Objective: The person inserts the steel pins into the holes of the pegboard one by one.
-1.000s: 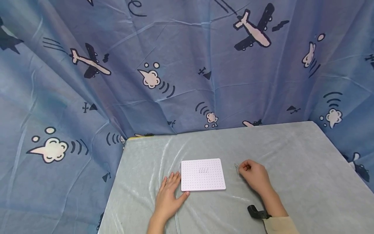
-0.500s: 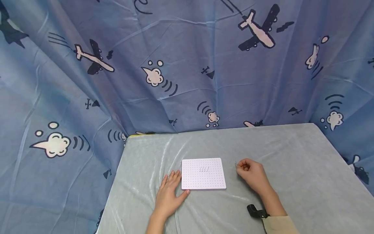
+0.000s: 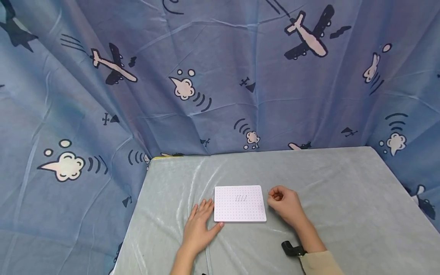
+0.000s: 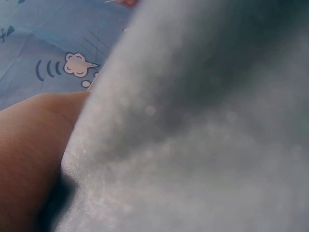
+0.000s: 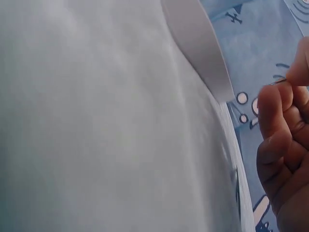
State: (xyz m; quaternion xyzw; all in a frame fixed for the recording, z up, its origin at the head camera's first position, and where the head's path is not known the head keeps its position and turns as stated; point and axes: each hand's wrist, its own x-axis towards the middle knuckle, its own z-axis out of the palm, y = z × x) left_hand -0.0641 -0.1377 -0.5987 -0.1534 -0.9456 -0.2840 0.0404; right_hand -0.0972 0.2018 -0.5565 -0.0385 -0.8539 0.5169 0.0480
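Observation:
A white pegboard [image 3: 240, 214] with a grid of small holes lies on the table in the head view. Several thin pins [image 3: 240, 198] stand slanted in a row in its upper half. Against its left edge and near left corner rests my left hand [image 3: 199, 233], fingers spread and straight. Just right of the board, my right hand [image 3: 286, 204] pinches a thin metal pin [image 5: 279, 82] between thumb and forefinger, the other fingers curled in. Most of that pin is hidden by the fingertips. The left wrist view shows mainly blurred cloth and part of my left hand [image 4: 36, 150].
A pale grey cloth [image 3: 343, 198] covers the table. Behind and at both sides hangs a blue curtain [image 3: 220, 68] printed with planes and clouds. A black wrist strap [image 3: 293, 250] sits on my right wrist, by a beige sleeve [image 3: 319, 263].
My right hand has moved left toward the board, carrying the pin. The left hand stays at the board's edge. The head view has shifted slightly.

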